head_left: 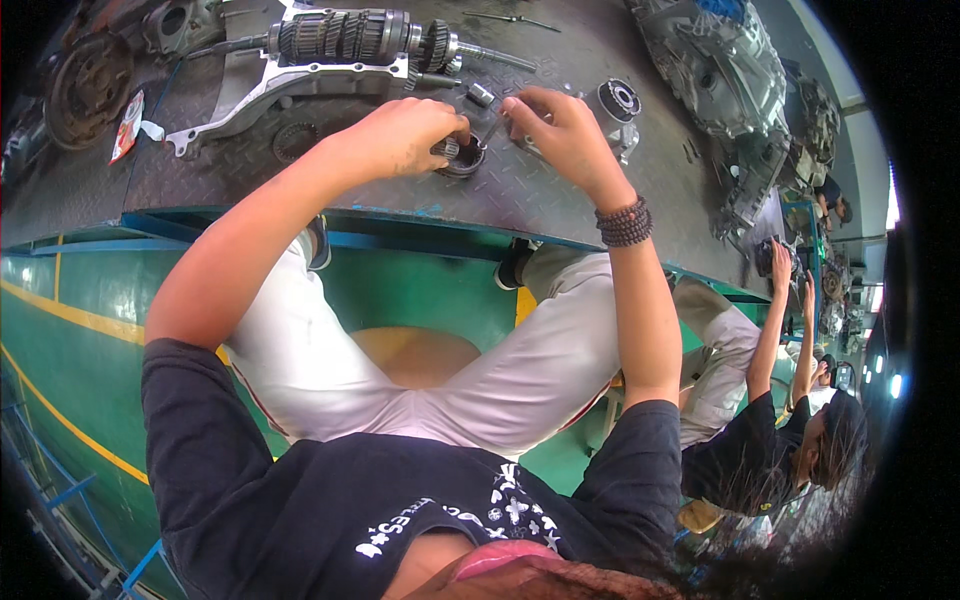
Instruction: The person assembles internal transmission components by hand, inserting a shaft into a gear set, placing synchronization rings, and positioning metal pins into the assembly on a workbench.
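My left hand (412, 135) is closed, its fingers curled round a small toothed metal part (446, 150) beside a dark metal ring (467, 163) on the bench. My right hand (563, 128) pinches a thin, light-coloured metal piece (491, 134) that slants down toward the ring; its exact kind is too small to tell. Just beyond the hands lies a short metal cylinder (481, 95). Farther back, a gear shaft assembly (345, 38) rests in an open aluminium housing (265, 95). A toothed ring (294, 142) lies flat to the left of my left forearm.
A metal casting with a round bearing (619, 99) stands right of my right hand. Large gearbox housings (715, 75) fill the bench's right side. A rusty drum (90, 90) and a red-white packet (127, 128) lie at left. A co-worker (790, 440) sits at my right.
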### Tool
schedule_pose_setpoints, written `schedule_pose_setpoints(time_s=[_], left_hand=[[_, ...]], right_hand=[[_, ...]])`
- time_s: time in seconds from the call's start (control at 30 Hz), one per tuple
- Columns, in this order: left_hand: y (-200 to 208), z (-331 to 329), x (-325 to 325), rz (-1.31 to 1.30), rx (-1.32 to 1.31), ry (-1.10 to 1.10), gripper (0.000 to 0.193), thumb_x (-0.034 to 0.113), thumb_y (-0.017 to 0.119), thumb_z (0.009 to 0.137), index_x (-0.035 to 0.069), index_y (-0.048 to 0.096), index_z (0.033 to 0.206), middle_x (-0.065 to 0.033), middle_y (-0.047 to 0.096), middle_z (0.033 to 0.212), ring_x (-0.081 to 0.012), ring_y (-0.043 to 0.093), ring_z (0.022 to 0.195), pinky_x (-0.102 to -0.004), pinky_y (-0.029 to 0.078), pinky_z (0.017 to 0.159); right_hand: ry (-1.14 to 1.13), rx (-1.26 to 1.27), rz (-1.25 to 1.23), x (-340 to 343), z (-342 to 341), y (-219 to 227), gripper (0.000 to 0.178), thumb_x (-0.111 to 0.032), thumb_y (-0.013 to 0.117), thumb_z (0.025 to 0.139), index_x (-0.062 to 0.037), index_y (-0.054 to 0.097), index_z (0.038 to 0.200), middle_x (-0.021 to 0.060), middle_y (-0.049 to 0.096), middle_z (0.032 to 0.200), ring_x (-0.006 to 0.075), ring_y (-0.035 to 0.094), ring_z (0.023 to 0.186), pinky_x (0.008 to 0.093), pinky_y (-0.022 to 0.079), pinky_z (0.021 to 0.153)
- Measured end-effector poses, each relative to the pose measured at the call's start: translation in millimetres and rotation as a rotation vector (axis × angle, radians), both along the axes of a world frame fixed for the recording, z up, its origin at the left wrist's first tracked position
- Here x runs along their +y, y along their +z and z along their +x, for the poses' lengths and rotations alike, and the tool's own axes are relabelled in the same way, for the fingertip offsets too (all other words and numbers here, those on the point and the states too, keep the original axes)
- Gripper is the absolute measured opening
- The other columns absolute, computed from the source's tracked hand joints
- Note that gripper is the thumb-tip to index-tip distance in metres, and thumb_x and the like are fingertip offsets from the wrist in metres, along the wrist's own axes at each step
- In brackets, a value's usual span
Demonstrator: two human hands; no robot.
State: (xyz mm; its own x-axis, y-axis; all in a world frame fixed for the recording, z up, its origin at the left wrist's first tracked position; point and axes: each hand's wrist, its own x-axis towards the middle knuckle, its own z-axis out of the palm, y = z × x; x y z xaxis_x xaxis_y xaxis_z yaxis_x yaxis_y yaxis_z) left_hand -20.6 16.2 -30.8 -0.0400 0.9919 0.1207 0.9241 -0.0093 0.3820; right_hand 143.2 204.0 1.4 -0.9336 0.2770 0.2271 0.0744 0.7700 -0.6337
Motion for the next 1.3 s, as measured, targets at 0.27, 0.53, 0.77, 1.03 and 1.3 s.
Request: schedule_pose_setpoints(time_s=[0.27,0.53,0.77,1.03,1.3], left_hand=[[8,-1,-4,-0.041,0.017,0.030,0.035,0.017,0.078,0.084,0.009,0.071,0.118,-0.0117,0.068,0.111,-0.0322,0.068,0.103,-0.0443,0.055,0.092],[3,-8,-3,-0.013,0.002,0.074,0.037,0.010,0.077,0.084,0.009,0.069,0.120,-0.0134,0.068,0.114,-0.0359,0.066,0.109,-0.0456,0.054,0.096],[0,-12,4,0.017,-0.003,0.088,0.040,0.007,0.073,0.086,0.008,0.066,0.126,-0.0149,0.069,0.121,-0.0359,0.066,0.114,-0.0460,0.053,0.099],[-4,-7,18,0.016,0.008,0.101,0.051,0.013,0.073,0.090,0.010,0.057,0.138,-0.0184,0.071,0.117,-0.0380,0.068,0.109,-0.0486,0.056,0.092],[-20,-11,21,0.072,0.008,0.062,0.047,0.013,0.071,0.092,0.007,0.059,0.137,-0.0201,0.069,0.122,-0.0382,0.066,0.114,-0.0463,0.053,0.098]], right_hand=[[-0.013,-0.046,0.009,-2,1,3,0.035,-0.033,0.063,0.103,0.0012,0.074,0.101,0.0137,0.074,0.077,0.0238,0.072,0.071,0.0352,0.055,0.071],[0.004,-0.026,-0.020,-2,-2,0,0.035,-0.032,0.063,0.103,0.0011,0.074,0.101,0.0144,0.074,0.077,0.0247,0.073,0.073,0.0349,0.056,0.072],[-0.026,-0.003,-0.035,-2,-2,5,0.034,-0.031,0.064,0.102,0.0008,0.074,0.100,0.0143,0.074,0.077,0.0250,0.073,0.073,0.0356,0.055,0.071],[-0.067,-0.027,0.017,9,3,5,0.035,-0.030,0.063,0.104,0.0032,0.073,0.106,0.0127,0.075,0.083,0.0194,0.072,0.077,0.0317,0.054,0.074],[-0.047,0.090,0.036,10,-2,-11,0.034,-0.030,0.063,0.101,0.0023,0.073,0.096,0.0209,0.072,0.081,0.0398,0.070,0.078,0.0445,0.054,0.073]])
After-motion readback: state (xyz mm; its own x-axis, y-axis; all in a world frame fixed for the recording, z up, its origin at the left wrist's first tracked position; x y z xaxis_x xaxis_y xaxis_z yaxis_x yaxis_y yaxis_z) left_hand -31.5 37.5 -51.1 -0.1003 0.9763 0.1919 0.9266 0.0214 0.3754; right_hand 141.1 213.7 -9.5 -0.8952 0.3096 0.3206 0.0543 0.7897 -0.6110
